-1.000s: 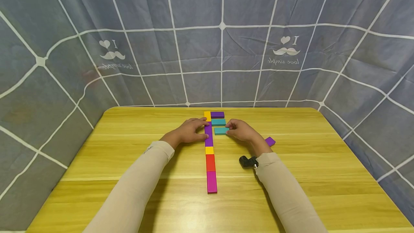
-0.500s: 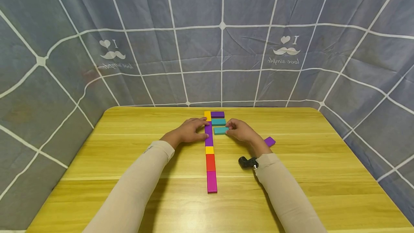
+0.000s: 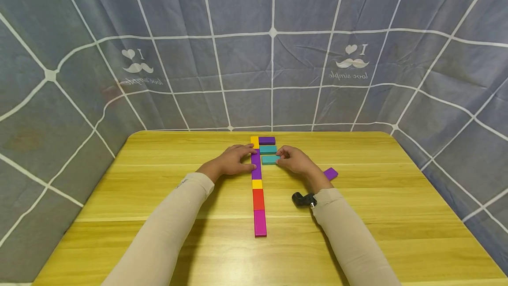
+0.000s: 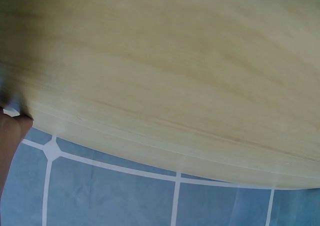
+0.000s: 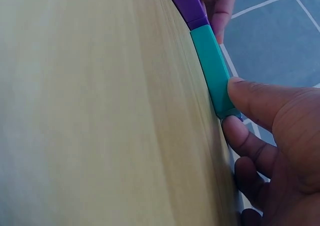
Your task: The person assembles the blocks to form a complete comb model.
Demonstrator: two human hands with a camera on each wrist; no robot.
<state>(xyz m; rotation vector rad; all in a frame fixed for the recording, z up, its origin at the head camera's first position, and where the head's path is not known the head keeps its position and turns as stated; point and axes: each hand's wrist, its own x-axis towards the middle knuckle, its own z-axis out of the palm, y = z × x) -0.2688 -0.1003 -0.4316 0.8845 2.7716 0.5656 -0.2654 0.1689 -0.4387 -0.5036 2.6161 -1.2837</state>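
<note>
A column of flat coloured blocks runs down the table: yellow block (image 3: 255,140), long purple stretch (image 3: 256,172), small yellow block (image 3: 257,184), red block (image 3: 258,199) and magenta block (image 3: 260,223). My left hand (image 3: 233,161) rests its fingers and thumb on the upper purple part. To the right, a dark purple block (image 3: 267,141) and a teal block (image 3: 267,149) lie crosswise against the column. Just below, my right hand (image 3: 295,160) pinches the outer end of another teal block (image 3: 270,160). In the right wrist view this teal block (image 5: 212,71) reaches the purple one.
A loose purple block (image 3: 331,174) lies beyond the right wrist, partly hidden by it. The black wrist camera (image 3: 304,199) juts from the right sleeve. Behind the wooden table (image 3: 174,242) hangs a grey curtain (image 3: 242,61) with white lines.
My right hand has slid the lower teal block slightly left and a little away from me, narrowing its gap to the column. The left hand stays in place.
</note>
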